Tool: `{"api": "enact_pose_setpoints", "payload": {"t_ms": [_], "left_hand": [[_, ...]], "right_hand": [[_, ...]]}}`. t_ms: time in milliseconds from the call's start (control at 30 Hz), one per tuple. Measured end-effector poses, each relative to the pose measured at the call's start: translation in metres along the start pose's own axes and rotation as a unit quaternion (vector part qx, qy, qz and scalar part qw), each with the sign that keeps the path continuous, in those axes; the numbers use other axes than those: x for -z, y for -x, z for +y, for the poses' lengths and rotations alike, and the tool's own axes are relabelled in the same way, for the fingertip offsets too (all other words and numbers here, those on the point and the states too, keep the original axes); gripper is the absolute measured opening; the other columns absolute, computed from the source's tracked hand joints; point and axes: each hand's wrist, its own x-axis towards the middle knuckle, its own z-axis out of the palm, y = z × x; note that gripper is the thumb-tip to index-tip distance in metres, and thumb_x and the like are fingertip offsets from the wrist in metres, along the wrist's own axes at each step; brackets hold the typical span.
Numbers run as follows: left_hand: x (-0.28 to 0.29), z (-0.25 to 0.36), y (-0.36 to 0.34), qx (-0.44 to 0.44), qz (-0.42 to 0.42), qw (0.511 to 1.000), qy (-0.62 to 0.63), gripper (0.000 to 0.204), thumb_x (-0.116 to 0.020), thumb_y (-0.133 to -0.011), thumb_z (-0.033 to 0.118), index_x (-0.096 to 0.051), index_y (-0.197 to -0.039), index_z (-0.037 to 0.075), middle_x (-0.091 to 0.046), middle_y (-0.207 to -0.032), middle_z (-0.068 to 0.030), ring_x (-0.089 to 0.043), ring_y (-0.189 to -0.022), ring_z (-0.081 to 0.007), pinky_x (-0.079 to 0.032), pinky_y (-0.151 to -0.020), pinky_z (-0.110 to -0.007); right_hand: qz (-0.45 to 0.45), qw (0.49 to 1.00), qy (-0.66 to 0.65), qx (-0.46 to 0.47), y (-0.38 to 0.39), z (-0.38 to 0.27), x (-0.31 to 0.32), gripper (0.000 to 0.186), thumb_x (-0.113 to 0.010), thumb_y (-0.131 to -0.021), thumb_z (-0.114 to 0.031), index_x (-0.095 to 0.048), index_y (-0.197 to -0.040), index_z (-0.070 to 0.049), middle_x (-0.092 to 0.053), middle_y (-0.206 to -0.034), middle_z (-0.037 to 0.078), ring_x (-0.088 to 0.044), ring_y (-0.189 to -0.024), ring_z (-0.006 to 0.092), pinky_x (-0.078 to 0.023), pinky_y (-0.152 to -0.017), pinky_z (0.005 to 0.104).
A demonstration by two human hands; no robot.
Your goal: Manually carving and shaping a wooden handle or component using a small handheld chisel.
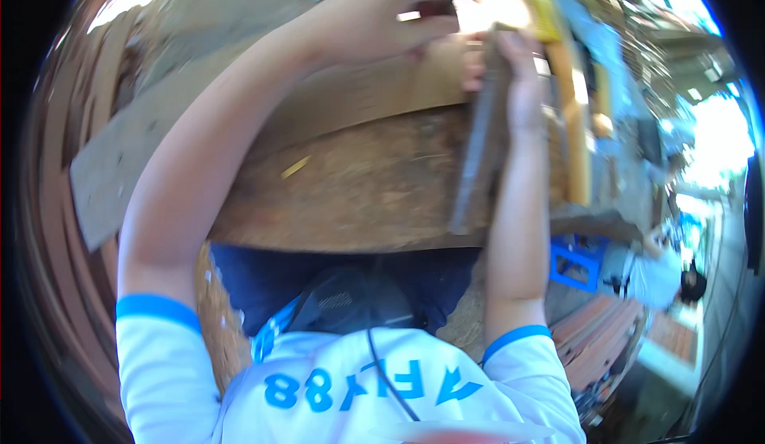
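My right hand (522, 70) is wrapped round the far end of a long narrow wooden strip (483, 153), fingers on its left side. The strip runs back toward the near edge of the worn wooden bench (374, 181). My left hand (382, 18) is raised over the far part of the bench, left of the right hand. Its fingers are pinched together, and a small dark tip sticks out from them; motion blur and glare hide what it is. Below the left hand lies a flat brown board (358, 93).
A small yellow scrap (296, 167) lies on the bench. Yellowish wooden lengths (575, 125) stand right of my right forearm. A grey sheet (119, 165) is at the left, beside stacked planks (60, 173). A blue stool (575, 262) and a person (653, 278) are at the right.
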Motion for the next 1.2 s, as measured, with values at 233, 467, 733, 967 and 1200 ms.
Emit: {"api": "enact_pose_setpoints", "payload": {"t_ms": [233,467,733,967,1200], "left_hand": [[-0.005,0.000,0.010,0.056,0.022,0.997,0.057,0.020,-0.064,-0.103,0.015,-0.070,-0.101,-0.003,-0.070,-0.081,-0.0058,-0.065,-0.072,-0.0095,-0.053,-0.068,-0.030],[0.002,-0.001,0.008,0.011,0.025,0.989,-0.143,0.022,-0.066,-0.101,0.020,-0.070,-0.103,-0.002,-0.073,-0.090,-0.0122,-0.070,-0.079,-0.0216,-0.054,-0.068,-0.032],[0.008,-0.001,0.009,-0.004,0.036,0.981,-0.189,0.023,-0.066,-0.101,0.021,-0.069,-0.101,-0.002,-0.071,-0.087,-0.0144,-0.070,-0.076,-0.0255,-0.055,-0.066,-0.034],[0.005,0.000,0.012,-0.015,0.026,0.981,-0.194,0.025,-0.067,-0.100,0.023,-0.069,-0.100,-0.002,-0.070,-0.085,-0.0154,-0.068,-0.071,-0.0274,-0.054,-0.065,-0.036],[0.002,-0.001,0.009,-0.011,0.008,0.978,-0.207,0.026,-0.066,-0.101,0.023,-0.069,-0.099,-0.002,-0.070,-0.085,-0.0157,-0.068,-0.070,-0.0278,-0.054,-0.065,-0.037]], "right_hand": [[-0.066,0.998,-0.016,0.015,0.000,0.009,-0.012,0.043,-0.062,-0.102,-0.014,-0.042,-0.139,-0.003,-0.069,-0.110,0.016,-0.070,-0.074,0.0214,-0.060,-0.058,0.0344],[-0.086,0.995,-0.028,0.046,-0.001,0.006,-0.008,0.051,-0.064,-0.100,-0.014,-0.040,-0.143,-0.001,-0.068,-0.113,0.017,-0.071,-0.074,0.0234,-0.061,-0.063,0.0369],[-0.087,0.995,-0.018,0.046,-0.007,0.012,-0.005,0.047,-0.063,-0.102,-0.017,-0.041,-0.142,-0.004,-0.067,-0.116,0.015,-0.071,-0.079,0.0218,-0.061,-0.068,0.0351],[-0.075,0.995,-0.047,0.045,-0.003,0.008,-0.008,0.057,-0.064,-0.099,-0.012,-0.038,-0.148,-0.002,-0.068,-0.110,0.016,-0.072,-0.075,0.0239,-0.061,-0.065,0.0373],[-0.090,0.995,-0.023,0.048,-0.004,0.009,-0.004,0.046,-0.062,-0.102,-0.016,-0.041,-0.140,-0.003,-0.067,-0.117,0.017,-0.071,-0.083,0.0235,-0.061,-0.069,0.0366]]}}
